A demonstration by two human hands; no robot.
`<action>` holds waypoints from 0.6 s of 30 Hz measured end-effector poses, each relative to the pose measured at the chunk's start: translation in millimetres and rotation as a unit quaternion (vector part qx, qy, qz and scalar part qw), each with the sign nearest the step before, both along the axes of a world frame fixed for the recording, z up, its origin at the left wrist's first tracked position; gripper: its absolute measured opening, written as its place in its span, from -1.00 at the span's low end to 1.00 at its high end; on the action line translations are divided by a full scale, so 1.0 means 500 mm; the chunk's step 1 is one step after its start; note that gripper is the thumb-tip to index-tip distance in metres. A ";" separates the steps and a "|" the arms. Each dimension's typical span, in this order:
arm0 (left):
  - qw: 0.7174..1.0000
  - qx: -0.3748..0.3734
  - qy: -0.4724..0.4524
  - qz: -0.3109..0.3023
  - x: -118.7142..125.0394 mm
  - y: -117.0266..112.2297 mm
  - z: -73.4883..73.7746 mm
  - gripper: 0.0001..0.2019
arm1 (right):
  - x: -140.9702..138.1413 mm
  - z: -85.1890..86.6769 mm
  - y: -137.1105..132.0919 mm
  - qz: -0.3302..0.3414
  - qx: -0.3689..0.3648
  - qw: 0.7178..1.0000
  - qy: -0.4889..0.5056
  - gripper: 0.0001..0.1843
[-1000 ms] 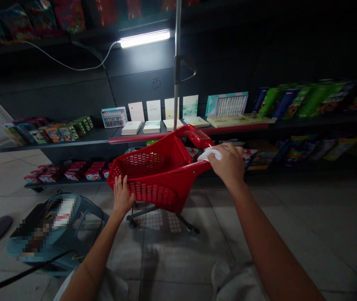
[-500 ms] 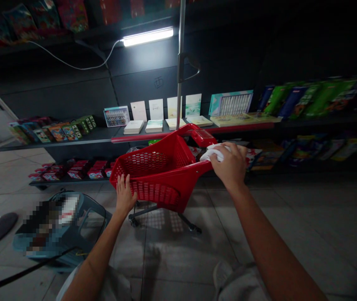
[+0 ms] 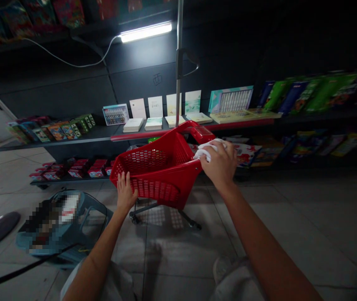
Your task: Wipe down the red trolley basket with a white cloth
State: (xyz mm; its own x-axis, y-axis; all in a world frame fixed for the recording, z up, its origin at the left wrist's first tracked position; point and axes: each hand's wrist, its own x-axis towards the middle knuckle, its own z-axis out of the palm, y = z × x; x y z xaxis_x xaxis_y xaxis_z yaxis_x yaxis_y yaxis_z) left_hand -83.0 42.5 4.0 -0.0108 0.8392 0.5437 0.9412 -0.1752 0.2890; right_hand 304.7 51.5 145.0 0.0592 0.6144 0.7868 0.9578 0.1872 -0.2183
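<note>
A red plastic shopping cart [image 3: 172,177] stands on wheels in front of me, its basket pointing left. My right hand [image 3: 220,163] is closed around a white cloth [image 3: 204,152] and presses it on the handle side of the cart's near rim. My left hand [image 3: 126,191] lies against the front corner of the basket with its fingers stretched out over the mesh side. The palm side of both hands is hidden.
Behind the cart runs a shelf [image 3: 96,136] with notebooks, pen sets and boxes. A metal pole [image 3: 178,83] rises behind the cart. At left stand a blue-grey plastic stool [image 3: 92,215] and a round base [image 3: 2,228]. A lamp [image 3: 147,31] glows above.
My right hand and the white cloth have slid left along the cart's rim, away from the handle end. My left hand stays at the basket's front corner.
</note>
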 end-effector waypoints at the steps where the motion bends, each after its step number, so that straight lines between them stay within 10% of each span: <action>1: 1.000 0.000 0.002 -0.001 0.000 0.000 0.000 -0.15 | -0.004 0.001 0.001 0.002 -0.002 1.000 -0.002 -0.68; 12: 1.000 -0.009 -0.008 0.028 0.018 -0.002 0.001 -0.13 | -0.161 -0.036 0.001 0.125 -0.089 0.986 -0.072 -0.77; 18: 0.996 -0.019 0.028 0.077 0.034 -0.015 0.007 -0.10 | -0.148 -0.035 0.004 0.156 -0.111 0.977 -0.095 -0.76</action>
